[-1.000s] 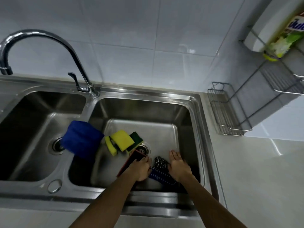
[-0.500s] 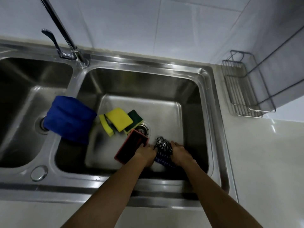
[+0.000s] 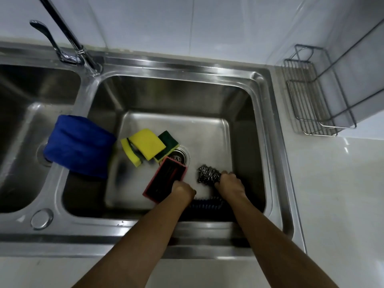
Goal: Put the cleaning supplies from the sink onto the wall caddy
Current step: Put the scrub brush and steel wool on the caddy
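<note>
Both my hands are down in the right basin of the steel sink (image 3: pixel 276 142). My left hand (image 3: pixel 182 190) grips the near end of a red-and-black scrub pad (image 3: pixel 164 179). My right hand (image 3: pixel 229 186) holds a grey steel wool ball (image 3: pixel 207 174). A dark ribbed brush (image 3: pixel 205 204) lies on the sink floor between my wrists, partly hidden. Three yellow-and-green sponges (image 3: pixel 148 146) lie piled left of the drain (image 3: pixel 179 156). A blue cloth (image 3: pixel 80 145) hangs over the divider. The wire wall caddy (image 3: pixel 309 104) hangs on the right wall.
The faucet (image 3: pixel 68 36) rises at the back left, above the divider. The left basin (image 3: pixel 25 129) lies beyond the cloth. White countertop (image 3: pixel 336 194) runs right of the sink, under the caddy.
The view tilted down and the caddy's upper shelf left the frame. My right hand curled around the steel wool. My left hand stayed on the scrub pad.
</note>
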`<state>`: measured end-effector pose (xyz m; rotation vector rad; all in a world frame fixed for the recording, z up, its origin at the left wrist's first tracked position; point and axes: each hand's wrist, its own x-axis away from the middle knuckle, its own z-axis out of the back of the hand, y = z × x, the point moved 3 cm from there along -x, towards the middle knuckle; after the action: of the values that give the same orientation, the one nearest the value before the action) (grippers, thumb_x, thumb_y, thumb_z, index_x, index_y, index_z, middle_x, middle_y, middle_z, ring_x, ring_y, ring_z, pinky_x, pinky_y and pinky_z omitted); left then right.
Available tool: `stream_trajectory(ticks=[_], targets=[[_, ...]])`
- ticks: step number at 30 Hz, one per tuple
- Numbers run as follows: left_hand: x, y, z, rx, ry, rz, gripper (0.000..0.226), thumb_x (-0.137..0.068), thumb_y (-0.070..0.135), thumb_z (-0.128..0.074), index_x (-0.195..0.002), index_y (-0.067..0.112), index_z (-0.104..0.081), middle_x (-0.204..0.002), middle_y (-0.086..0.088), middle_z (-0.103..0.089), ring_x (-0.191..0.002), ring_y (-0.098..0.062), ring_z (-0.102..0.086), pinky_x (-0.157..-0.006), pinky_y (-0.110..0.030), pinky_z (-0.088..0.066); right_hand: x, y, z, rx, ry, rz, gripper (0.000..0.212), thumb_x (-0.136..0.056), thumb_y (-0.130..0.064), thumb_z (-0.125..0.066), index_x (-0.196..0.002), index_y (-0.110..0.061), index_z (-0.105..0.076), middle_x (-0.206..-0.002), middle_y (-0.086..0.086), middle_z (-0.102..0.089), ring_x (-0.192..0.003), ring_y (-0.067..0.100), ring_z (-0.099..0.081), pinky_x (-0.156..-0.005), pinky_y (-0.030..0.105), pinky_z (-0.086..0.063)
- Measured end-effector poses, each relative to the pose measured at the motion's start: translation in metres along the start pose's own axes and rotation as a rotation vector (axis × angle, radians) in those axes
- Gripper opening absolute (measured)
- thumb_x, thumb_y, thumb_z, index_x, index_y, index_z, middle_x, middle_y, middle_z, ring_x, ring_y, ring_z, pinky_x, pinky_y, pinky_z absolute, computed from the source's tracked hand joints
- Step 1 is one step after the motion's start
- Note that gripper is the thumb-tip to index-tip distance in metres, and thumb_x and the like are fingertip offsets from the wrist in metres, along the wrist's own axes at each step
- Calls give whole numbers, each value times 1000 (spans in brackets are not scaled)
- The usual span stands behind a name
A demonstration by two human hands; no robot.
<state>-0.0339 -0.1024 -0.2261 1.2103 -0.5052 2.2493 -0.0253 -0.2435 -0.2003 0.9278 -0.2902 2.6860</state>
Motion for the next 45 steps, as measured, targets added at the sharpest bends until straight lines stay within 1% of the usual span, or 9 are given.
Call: stream_trajectory(ticks=[8,11,15,17,21,27,33,38,45], targets=[[43,-26,9,243,-243,-90,47,-92,33,-43,-132,10,-52,-134,-12,-55,-119,-30,-56,-94,-38,-46,12,3,21,-174,167,-52,45,-92,-32,-51,-124,-1,-48,-127,22,-53,-115,41,-54,-94,41,-45],[51,-36,12,452,-245,-72,59,-87,45,-52,-133,7,-51,-133,-12,-56,-113,-30,-59,-87,-36,-48,21,3,32,-211,172,-42,44,-92,-34,-52,-122,-2,-50,-124,22,-56,-113,40,-56,-93,41,-46],[64,-40,26,697,-183,-66,51,-84,34,-62,-119,-4,-58,-107,-13,-61,-98,-30,-66,-80,-37,-56,37,-1,64,-285,190,-15,41,-90,-31,-54,-116,1,-56,-116,25,-63,-108,40,-60,-89,40,-49],[70,-50,45,779,-90,-55,41,-83,24,-64,-111,-4,-60,-101,-15,-60,-98,-34,-69,-76,-37,-59,46,-3,90,-328,247,-5,38,-90,-29,-54,-112,2,-56,-113,25,-64,-105,41,-61,-87,40,-50],[110,-75,110,824,214,-55,33,-89,18,-55,-121,14,-52,-101,-16,-57,-60,-17,-56,-51,-21,-50,68,-13,152,-466,391,70,40,-88,-26,-58,-119,-3,-50,-111,22,-66,-102,37,-63,-88,39,-51],[190,-103,218,834,814,-118,27,-98,18,-47,-124,18,-54,-116,-17,-64,-89,-22,-57,-73,-24,-38,119,-27,272,-487,740,303,42,-92,-13,-53,-130,-27,-45,-110,20,-63,-96,35,-62,-83,37,-49],[262,-83,316,1092,1251,-267,24,-97,34,-51,-115,18,-53,-108,-12,-65,-89,-33,-67,-81,-41,-56,195,-7,396,-630,1116,357,30,-90,-18,-52,-118,-21,-63,-107,21,-63,-90,37,-64,-88,40,-53],[300,-27,374,1238,1373,-398,30,-88,40,-63,-104,15,-59,-104,-17,-69,-92,-35,-69,-81,-43,-58,245,46,439,-759,1163,261,28,-87,-21,-56,-112,-18,-68,-99,10,-70,-86,25,-61,-83,23,-47],[309,52,422,1076,1447,-302,31,-89,38,-62,-106,13,-57,-107,-14,-67,-85,-27,-56,-67,-29,-39,255,119,445,-814,1178,108,26,-83,-23,-57,-104,-21,-72,-105,12,-72,-102,31,-62,-90,32,-50]])
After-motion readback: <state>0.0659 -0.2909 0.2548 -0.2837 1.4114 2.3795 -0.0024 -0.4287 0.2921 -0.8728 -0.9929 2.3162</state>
